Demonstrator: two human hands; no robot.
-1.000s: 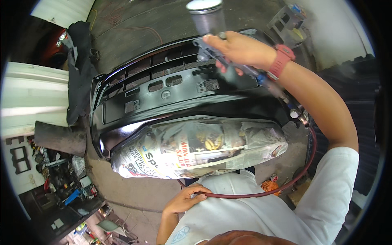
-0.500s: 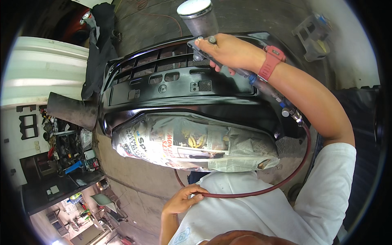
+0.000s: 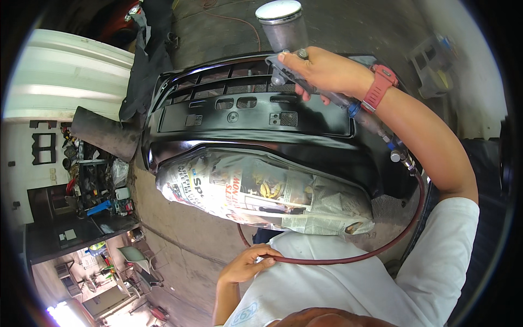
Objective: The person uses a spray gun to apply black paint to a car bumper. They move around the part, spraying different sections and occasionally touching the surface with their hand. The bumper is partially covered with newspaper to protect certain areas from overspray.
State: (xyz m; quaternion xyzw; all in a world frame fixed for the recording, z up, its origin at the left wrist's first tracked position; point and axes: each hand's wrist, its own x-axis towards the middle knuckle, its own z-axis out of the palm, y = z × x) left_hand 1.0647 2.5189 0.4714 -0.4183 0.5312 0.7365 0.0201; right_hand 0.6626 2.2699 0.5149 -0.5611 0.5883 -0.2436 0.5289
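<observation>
My right hand [image 3: 335,71] grips a spray gun [image 3: 280,77], fingers wrapped round its handle and the thumb near its top. On the gun stands a cup [image 3: 283,30] with a shiny lid. The gun is over the far side of a glossy black car bumper [image 3: 250,134], near its grille slats. A dark red air hose [image 3: 332,260] runs from the fittings under the handle and loops back to my left hand [image 3: 250,263], which holds it against my white shirt. Newspaper and clear plastic sheeting [image 3: 261,191] cover a long bulging shape on the bumper's near side.
A grey plastic step stool [image 3: 430,68] stands by the wall at far right. To the left are a white ribbed panel [image 3: 65,76], a curved dark sheet [image 3: 103,133] and cluttered shelves [image 3: 95,185]. A chair [image 3: 133,256] stands at lower left.
Bumper, surroundings and right hand with the spray gun all appear slightly further right in the picture, so my view has shifted. Both hands keep their holds.
</observation>
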